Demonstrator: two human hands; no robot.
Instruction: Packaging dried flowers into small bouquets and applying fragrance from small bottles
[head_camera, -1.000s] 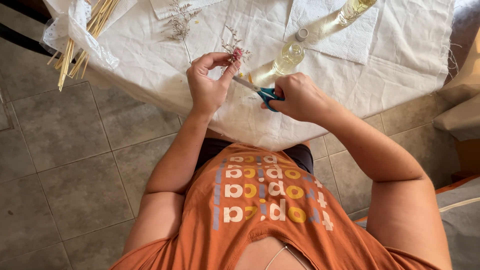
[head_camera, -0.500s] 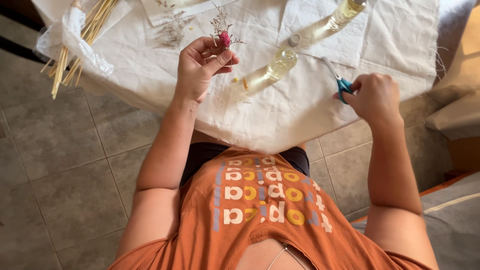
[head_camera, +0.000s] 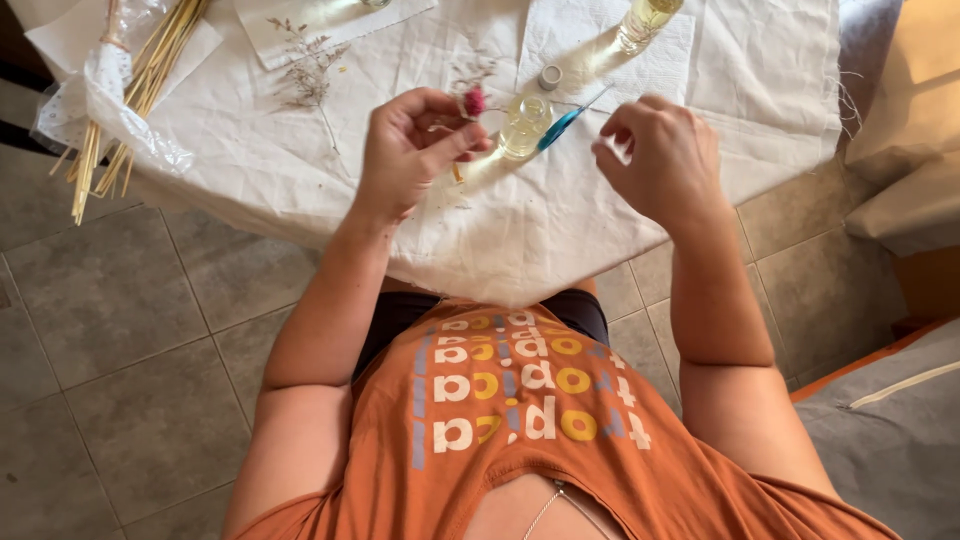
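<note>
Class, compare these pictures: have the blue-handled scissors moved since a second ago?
Yes. The scissors have left the right hand and now lie on the white cloth, beside the small glass bottle.

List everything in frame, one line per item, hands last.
white cloth: one, covers the table
small clear glass bottle: one, open, between the hands
second clear glass bottle: one, top edge
small grey cap: one, behind the open bottle
blue-handled scissors: one, on the cloth by the right hand
pink dried flower: one, in left fingertips
dried sprigs: loose, top centre
tan sticks in clear wrap: one bundle, top left
left hand: pinches the flower
right hand: empty, fingers curled
</note>
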